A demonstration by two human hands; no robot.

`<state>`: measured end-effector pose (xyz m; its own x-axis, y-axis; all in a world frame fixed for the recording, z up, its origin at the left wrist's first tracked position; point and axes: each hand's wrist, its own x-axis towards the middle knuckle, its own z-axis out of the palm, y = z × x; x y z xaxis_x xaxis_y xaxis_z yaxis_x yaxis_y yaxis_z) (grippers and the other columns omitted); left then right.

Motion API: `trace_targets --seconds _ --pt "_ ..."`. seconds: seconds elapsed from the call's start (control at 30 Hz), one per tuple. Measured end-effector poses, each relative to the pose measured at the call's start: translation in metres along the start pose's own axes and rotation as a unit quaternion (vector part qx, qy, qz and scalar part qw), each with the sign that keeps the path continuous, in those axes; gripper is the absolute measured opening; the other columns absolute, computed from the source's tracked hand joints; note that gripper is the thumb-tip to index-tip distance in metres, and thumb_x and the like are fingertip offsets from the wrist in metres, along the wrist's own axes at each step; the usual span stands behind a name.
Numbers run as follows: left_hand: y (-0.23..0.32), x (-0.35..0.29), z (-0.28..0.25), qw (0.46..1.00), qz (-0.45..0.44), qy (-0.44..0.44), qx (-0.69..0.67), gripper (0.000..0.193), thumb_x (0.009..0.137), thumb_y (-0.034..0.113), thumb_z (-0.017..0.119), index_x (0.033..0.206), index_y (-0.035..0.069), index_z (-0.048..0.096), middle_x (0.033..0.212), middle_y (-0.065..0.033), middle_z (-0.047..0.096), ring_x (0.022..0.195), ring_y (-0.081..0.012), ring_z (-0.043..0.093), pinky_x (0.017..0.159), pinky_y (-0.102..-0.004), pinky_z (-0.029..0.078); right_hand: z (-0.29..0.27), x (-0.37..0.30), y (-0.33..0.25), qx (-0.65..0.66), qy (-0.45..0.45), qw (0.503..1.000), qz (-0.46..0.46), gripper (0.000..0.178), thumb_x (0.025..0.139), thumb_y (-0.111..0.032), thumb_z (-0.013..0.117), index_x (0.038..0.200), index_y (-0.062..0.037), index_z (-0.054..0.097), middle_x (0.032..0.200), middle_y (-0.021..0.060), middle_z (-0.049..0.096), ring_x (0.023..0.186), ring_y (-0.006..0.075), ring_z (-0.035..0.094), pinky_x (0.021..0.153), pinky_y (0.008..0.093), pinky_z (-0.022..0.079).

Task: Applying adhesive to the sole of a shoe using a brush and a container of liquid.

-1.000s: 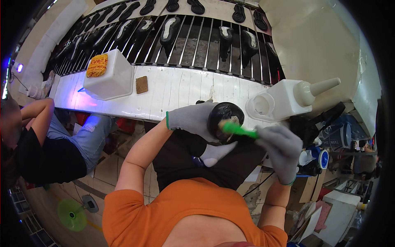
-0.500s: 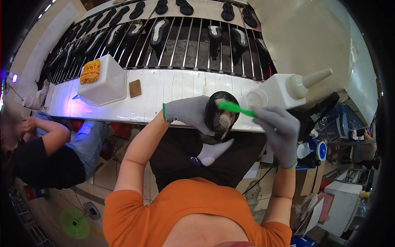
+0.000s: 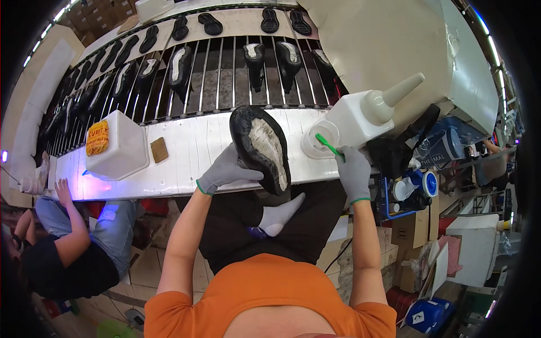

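Note:
My gloved left hand point(image 3: 228, 170) grips a black shoe upper point(image 3: 261, 147) by its lower left side. The upper stands up over the bench edge, and its pale, rough underside faces me. A green-handled brush point(image 3: 328, 144) is pinched in my gloved right hand point(image 3: 354, 172). Its tip lies inside a small whitish cup point(image 3: 307, 147), where the bristles are hard to make out. Right beside that cup lies a white squeeze bottle point(image 3: 355, 115) with a long pale spout pointing up and to the right.
Beyond the white bench point(image 3: 197, 143) runs a roller conveyor point(image 3: 220, 73) carrying several black uppers, with black soles point(image 3: 211, 24) on the shelf behind. A white container point(image 3: 118, 146) and a brown block point(image 3: 159, 150) occupy the left bench. Another person point(image 3: 73, 242) sits at left.
My right hand has brought the brush down from the upper into the cup. My left hand has turned the upper so its underside shows, and the whole view has shifted.

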<state>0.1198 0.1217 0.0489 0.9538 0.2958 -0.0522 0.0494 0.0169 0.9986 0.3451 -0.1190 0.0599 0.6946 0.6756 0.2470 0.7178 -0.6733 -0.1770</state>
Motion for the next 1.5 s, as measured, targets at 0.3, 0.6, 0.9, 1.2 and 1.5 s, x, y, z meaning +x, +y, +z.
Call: trace_targets --seconds 0.3,0.6,0.9,1.2,1.5 --pt "-0.059 -0.011 0.011 0.984 0.047 0.067 -0.158 0.053 0.086 0.033 0.071 0.123 -0.002 0.056 0.109 -0.0095 0.066 0.098 -0.0156 0.063 0.087 -0.0298 0.052 0.028 0.007 0.025 0.071 -0.008 0.997 -0.02 0.019 0.085 -0.021 0.064 0.096 -0.0077 0.072 0.084 0.0119 0.07 0.067 0.0287 0.064 0.062 0.0409 0.05" --pt "-0.078 -0.039 0.047 0.786 -0.08 0.095 -0.605 0.063 0.098 0.053 0.042 0.139 0.005 0.047 0.129 -0.0151 0.059 0.107 -0.0262 0.065 0.094 -0.0367 0.054 0.034 -0.005 0.033 0.699 -0.233 0.612 0.286 0.029 0.093 -0.017 0.059 0.114 0.0025 0.066 0.082 0.0069 0.067 0.049 0.0053 0.046 0.04 0.0201 0.03" --pt "-0.01 -0.038 0.065 0.908 -0.103 0.155 -0.375 0.052 0.099 0.043 0.051 0.126 -0.002 0.053 0.109 -0.0082 0.064 0.094 -0.0133 0.062 0.087 -0.0279 0.051 -0.033 -0.002 -0.037 0.577 -0.259 0.77 0.081 0.024 0.088 -0.009 0.061 0.107 0.0021 0.07 0.08 0.0021 0.064 0.054 0.0031 0.044 0.049 0.0182 0.031" --pt "0.008 -0.045 0.069 0.944 -0.044 0.152 -0.291 0.058 0.102 0.045 0.044 0.129 -0.006 0.049 0.113 -0.0096 0.062 0.098 -0.0125 0.06 0.088 -0.0272 0.05 -0.081 -0.037 -0.055 0.506 -0.226 0.827 -0.096 0.033 0.069 0.003 0.074 0.102 -0.0005 0.074 0.086 0.0096 0.071 0.077 0.014 0.065 0.072 0.0243 0.049" --pt "0.019 -0.052 0.077 0.967 -0.036 0.125 -0.219 0.059 0.102 0.045 0.043 0.132 -0.005 0.047 0.111 -0.0082 0.061 0.096 -0.0106 0.057 0.087 -0.0257 0.047 -0.073 -0.038 -0.065 0.446 -0.127 0.88 -0.105 0.026 0.077 0.003 0.071 0.102 -0.0018 0.074 0.087 0.0102 0.07 0.078 0.0142 0.066 0.071 0.025 0.05"
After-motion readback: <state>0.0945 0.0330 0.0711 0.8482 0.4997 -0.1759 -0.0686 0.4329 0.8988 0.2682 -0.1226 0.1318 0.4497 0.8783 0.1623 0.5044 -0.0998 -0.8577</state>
